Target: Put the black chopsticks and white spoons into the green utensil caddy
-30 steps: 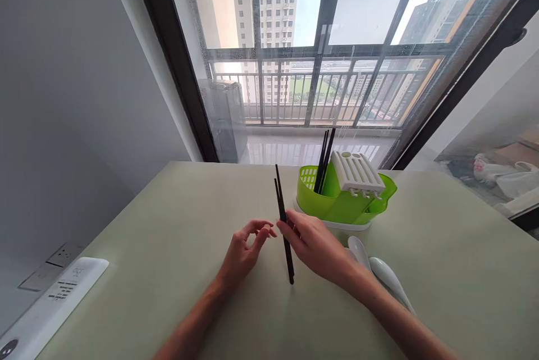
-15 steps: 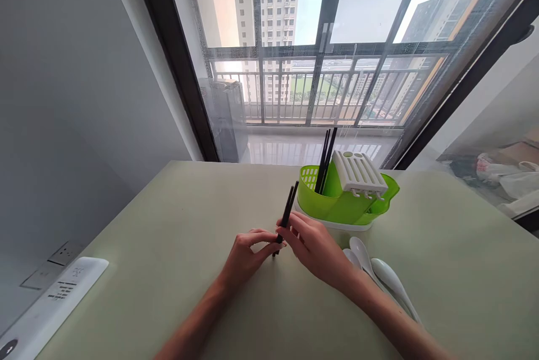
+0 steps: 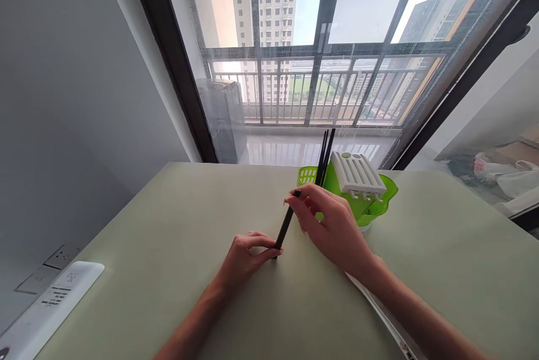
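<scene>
Black chopsticks (image 3: 285,227) stand tilted over the table, their lower ends near its surface. My left hand (image 3: 248,259) pinches them close to the bottom. Higher up, the thumb and fingers of my right hand (image 3: 330,225) close around their top ends. Just behind the right hand is a green utensil holder (image 3: 388,194) with a white slotted top (image 3: 360,172), partly covered by that hand. More black chopsticks (image 3: 324,152) lean upright in its left compartment. A white spoon (image 3: 377,309) shows beside my right forearm, which hides the other spoons.
The pale green table (image 3: 202,208) reaches back to a large window (image 3: 315,57). A white power strip (image 3: 63,304) lies along the left edge, beside a grey wall (image 3: 76,96) with a socket (image 3: 61,256).
My right hand has slid up and right to the chopsticks' tops, and now covers part of the holder and most of the spoons. My left hand has hardly moved.
</scene>
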A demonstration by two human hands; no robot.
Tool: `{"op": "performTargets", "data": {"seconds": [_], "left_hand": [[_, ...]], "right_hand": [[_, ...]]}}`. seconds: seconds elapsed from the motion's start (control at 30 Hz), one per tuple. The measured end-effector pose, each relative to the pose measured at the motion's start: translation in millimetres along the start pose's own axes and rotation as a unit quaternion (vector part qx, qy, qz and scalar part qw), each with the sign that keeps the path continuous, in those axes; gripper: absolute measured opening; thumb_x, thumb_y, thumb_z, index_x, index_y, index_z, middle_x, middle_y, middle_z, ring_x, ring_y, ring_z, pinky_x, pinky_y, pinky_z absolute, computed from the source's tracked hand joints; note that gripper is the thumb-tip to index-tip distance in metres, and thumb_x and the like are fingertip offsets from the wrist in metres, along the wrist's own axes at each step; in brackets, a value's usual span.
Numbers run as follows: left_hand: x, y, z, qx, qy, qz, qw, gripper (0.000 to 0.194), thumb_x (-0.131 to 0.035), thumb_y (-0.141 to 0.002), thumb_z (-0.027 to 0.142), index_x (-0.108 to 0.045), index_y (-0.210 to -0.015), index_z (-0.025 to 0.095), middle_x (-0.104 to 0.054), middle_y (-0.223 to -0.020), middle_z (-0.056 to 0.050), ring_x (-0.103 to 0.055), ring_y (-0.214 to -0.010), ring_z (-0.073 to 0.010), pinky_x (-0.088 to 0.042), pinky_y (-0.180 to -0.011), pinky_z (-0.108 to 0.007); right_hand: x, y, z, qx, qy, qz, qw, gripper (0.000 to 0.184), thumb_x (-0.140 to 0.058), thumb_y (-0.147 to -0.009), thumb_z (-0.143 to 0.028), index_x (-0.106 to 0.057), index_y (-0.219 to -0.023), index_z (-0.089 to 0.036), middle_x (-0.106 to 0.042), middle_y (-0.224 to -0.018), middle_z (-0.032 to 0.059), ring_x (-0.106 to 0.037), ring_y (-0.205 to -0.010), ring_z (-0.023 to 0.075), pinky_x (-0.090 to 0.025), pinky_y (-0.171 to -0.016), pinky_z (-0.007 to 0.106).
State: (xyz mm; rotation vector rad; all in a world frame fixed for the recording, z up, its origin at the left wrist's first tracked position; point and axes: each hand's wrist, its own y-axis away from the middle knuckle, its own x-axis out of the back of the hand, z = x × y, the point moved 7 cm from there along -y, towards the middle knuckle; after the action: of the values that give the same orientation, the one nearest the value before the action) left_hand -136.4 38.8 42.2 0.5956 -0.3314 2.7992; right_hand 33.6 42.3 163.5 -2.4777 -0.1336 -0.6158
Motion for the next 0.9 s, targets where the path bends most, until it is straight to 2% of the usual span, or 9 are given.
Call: {"op": "performTargets", "data": {"seconds": [0.17, 0.23, 0.33, 0.43, 0.53, 0.63, 0.8, 0.87, 0.9], "left_hand": [[1.2, 0.2, -6.0, 0.003, -0.001, 0.015, 1.000, 0.013, -0.078, -0.085, 0.036, -0.084, -0.090, 0.025, -0.080, -0.091, -0.005, -0.073, -0.084, -0.0203, -0.054, -0.082, -0.030], [2.1, 0.3, -8.9, 0.013, -0.004, 0.025, 1.000, 0.017, -0.077, -0.086, 0.039, -0.083, -0.090, 0.024, -0.079, -0.089, -0.004, -0.071, -0.082, -0.0188, -0.053, -0.077, -0.028], [2.6, -0.1, -14.5, 0.048, -0.020, 0.031, 0.998, 0.023, -0.072, -0.089, 0.043, -0.081, -0.097, 0.023, -0.078, -0.086, -0.003, -0.061, -0.069, -0.0140, -0.047, -0.064, -0.025], [1.7, -1.1, -17.6, 0.076, -0.027, 0.021, 0.996, 0.026, -0.069, -0.090, 0.044, -0.079, -0.099, 0.022, -0.076, -0.082, -0.001, -0.051, -0.060, -0.0112, -0.041, -0.059, -0.024], [0.7, -1.9, -16.9, 0.081, -0.024, 0.009, 0.996, 0.029, -0.065, -0.092, 0.046, -0.077, -0.098, 0.020, -0.077, -0.080, -0.002, -0.051, -0.062, -0.0121, -0.039, -0.060, -0.024], [0.7, -1.8, -17.4, 0.082, -0.025, 0.002, 0.996, 0.031, -0.063, -0.094, 0.048, -0.076, -0.096, 0.020, -0.077, -0.081, -0.002, -0.052, -0.062, -0.0128, -0.039, -0.060, -0.025], [1.7, -1.7, -22.3, 0.075, -0.040, -0.005, 0.996, 0.035, -0.060, -0.096, 0.051, -0.074, -0.094, 0.020, -0.076, -0.081, -0.002, -0.051, -0.062, -0.0126, -0.036, -0.059, -0.025], [2.2, -1.8, -23.1, 0.072, -0.045, -0.004, 0.996, 0.035, -0.059, -0.096, 0.052, -0.074, -0.093, 0.020, -0.076, -0.081, -0.001, -0.051, -0.062, -0.0126, -0.036, -0.059, -0.024], [2.6, -1.8, -22.8, 0.071, -0.047, -0.002, 0.996, 0.036, -0.058, -0.097, 0.052, -0.075, -0.092, 0.020, -0.075, -0.080, -0.001, -0.051, -0.063, -0.0126, -0.036, -0.059, -0.024]], "right_hand": [[37.6, -24.7, -8.7, -0.014, -0.082, 0.020, 0.996, 0.028, -0.058, -0.101, -0.044, -0.064, -0.086, -0.021, -0.059, -0.067, -0.0018, -0.053, -0.052, 0.0103, -0.041, -0.049, 0.024], [70.2, -39.2, -8.9, -0.013, -0.086, 0.082, 0.993, 0.027, -0.062, -0.099, -0.045, -0.065, -0.087, -0.022, -0.053, -0.059, -0.0046, -0.052, -0.049, 0.0105, -0.039, -0.046, 0.024], [125.2, -62.4, -15.4, 0.037, -0.031, 0.204, 0.978, 0.025, -0.064, -0.098, -0.041, -0.066, -0.081, -0.023, -0.047, -0.057, -0.0053, -0.048, -0.045, 0.0095, -0.035, -0.044, 0.025], [154.3, -83.5, -13.5, 0.055, 0.032, 0.256, 0.965, 0.022, -0.063, -0.098, -0.034, -0.066, -0.081, -0.022, -0.046, -0.055, -0.0052, -0.048, -0.043, 0.0093, -0.035, -0.045, 0.026], [148.1, -100.3, 10.1, -0.003, 0.085, 0.217, 0.972, 0.024, -0.062, -0.097, -0.038, -0.068, -0.082, -0.021, -0.049, -0.049, -0.0051, -0.050, -0.040, 0.0107, -0.038, -0.047, 0.027], [119.8, -110.9, 43.4, -0.049, 0.115, 0.130, 0.984, 0.030, -0.059, -0.097, -0.045, -0.069, -0.084, -0.020, -0.057, -0.049, -0.0031, -0.058, -0.045, 0.0139, -0.043, -0.052, 0.028], [79.6, -121.6, 83.7, -0.068, 0.146, 0.021, 0.987, 0.036, -0.053, -0.099, -0.049, -0.068, -0.084, -0.020, -0.062, -0.050, -0.0020, -0.065, -0.050, 0.0175, -0.048, -0.060, 0.030], [78.5, -121.2, 80.4, -0.058, 0.168, 0.028, 0.984, 0.034, -0.055, -0.098, -0.049, -0.069, -0.092, -0.019, -0.068, -0.061, 0.0000, -0.067, -0.054, 0.0178, -0.050, -0.064, 0.032], [83.5, -118.4, 71.4, -0.043, 0.179, 0.061, 0.981, 0.032, -0.057, -0.097, -0.048, -0.068, -0.100, -0.018, -0.072, -0.070, 0.0012, -0.067, -0.056, 0.0173, -0.050, -0.065, 0.032]]}}
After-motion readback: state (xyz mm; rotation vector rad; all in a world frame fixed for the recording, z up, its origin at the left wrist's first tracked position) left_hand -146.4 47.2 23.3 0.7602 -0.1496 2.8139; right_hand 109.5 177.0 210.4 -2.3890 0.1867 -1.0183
